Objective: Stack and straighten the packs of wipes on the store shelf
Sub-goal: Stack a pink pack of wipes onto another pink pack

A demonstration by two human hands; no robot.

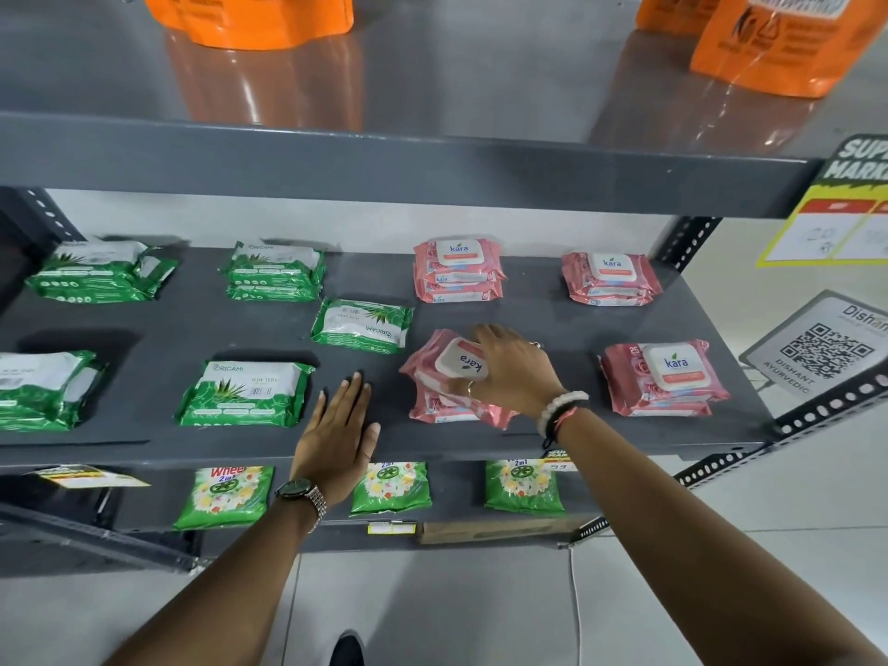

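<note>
Pink Kara wipe packs and green Origami wipe packs lie in small stacks on the grey shelf (pixel 552 319). My right hand (pixel 509 367) grips the top pink pack (pixel 444 360) of the front middle stack; that pack sits turned askew, its label upside down. My left hand (pixel 336 432) rests flat and empty on the shelf front, between that stack and a green pack (pixel 245 394). A single green pack (pixel 363 324) lies alone, rotated, mid-shelf. Neat pink stacks stand at the back middle (pixel 456 271), back right (pixel 610 278) and front right (pixel 663 377).
Green stacks lie at back left (pixel 96 271), back middle (pixel 274 271) and front left (pixel 38 389). Orange pouches (pixel 250 16) stand on the shelf above. Green detergent bags (pixel 223 495) sit on the shelf below. A QR sign (pixel 826 350) and price tag hang at right.
</note>
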